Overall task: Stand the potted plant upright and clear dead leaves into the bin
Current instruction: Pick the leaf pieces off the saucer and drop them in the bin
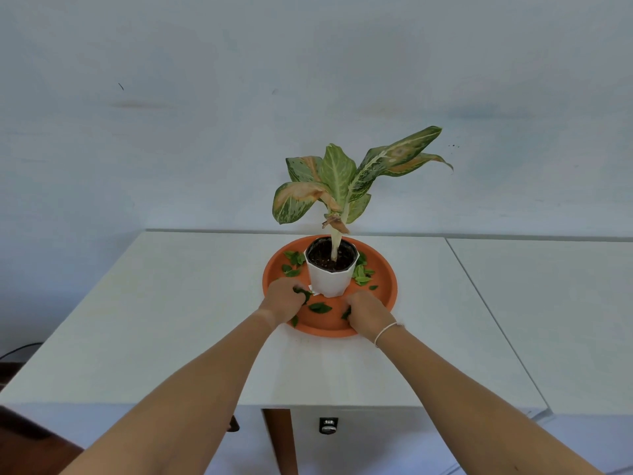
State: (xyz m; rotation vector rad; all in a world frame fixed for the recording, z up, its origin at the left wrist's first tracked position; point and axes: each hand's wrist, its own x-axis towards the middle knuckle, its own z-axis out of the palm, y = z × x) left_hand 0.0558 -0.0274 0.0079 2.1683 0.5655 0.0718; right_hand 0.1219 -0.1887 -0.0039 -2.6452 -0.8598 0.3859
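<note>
While the desk [171, 303] carries the orange saucer [383, 269], the potted plant [330, 269] already stands upright at its centre; left hand [282, 298] at seven o'clock and right hand [368, 313] at five curl around leaves [320, 307], apparently gathering them for a bin not in sight.

Pale blue wall [205, 114]; white table [171, 320] w/ 2nd table [548, 303] adjoining rt.

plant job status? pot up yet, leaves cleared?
Done: the white pot stands upright on the orange saucer. In hand: left hand and right hand are each gathering green leaves. Left: loose leaves remain beside the pot; no bin is in view.
</note>
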